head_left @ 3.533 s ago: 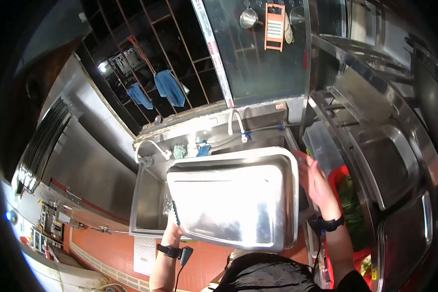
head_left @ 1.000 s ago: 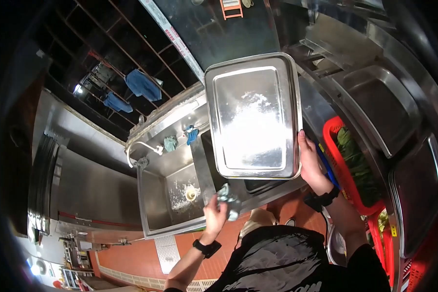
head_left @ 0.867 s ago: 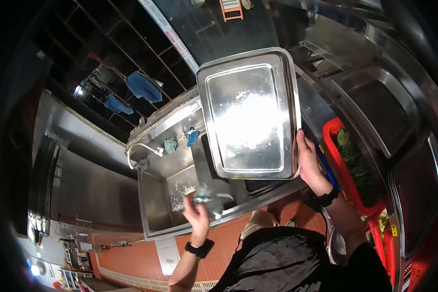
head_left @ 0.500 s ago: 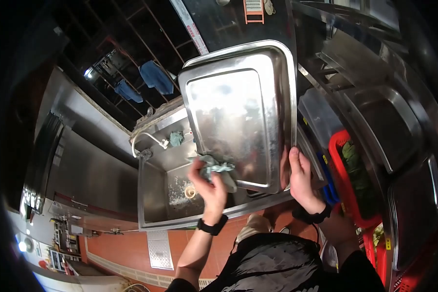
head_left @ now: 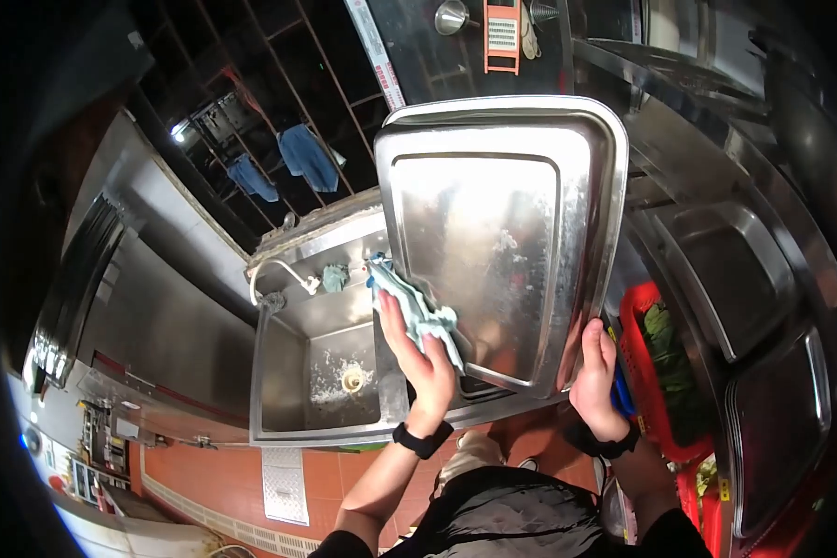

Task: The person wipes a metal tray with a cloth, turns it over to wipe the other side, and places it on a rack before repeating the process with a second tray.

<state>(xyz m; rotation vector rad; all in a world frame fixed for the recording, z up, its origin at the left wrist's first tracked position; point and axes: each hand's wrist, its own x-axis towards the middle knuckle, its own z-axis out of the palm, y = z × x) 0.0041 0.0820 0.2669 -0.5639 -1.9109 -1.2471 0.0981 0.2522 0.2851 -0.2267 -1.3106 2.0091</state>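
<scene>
A large rectangular metal tray [head_left: 479, 223] is held tilted up over the sink's right side, its underside facing me. My right hand [head_left: 597, 383] grips the tray's lower right edge, with the thumb on the near face. My left hand [head_left: 420, 365] presses a pale green cloth [head_left: 417, 309] to the tray's lower left edge. The cloth is bunched under the fingers and spreads upward past them. Whitish marks show on the tray's underside. The right hand's other fingers are partly hidden behind the rim.
Below left is a steel sink [head_left: 281, 377] with a drain and scattered white bits. A curved faucet [head_left: 284, 267] and a green rag [head_left: 335, 277] are at its back. To the right stand a red basket [head_left: 631, 372] of leafy greens and metal trays [head_left: 721, 270] on a rack.
The tray and both hands have shifted right and slightly down in view. The cloth, crumpled before, is now spread longer along the tray's left edge, and my left fingers are straighter.
</scene>
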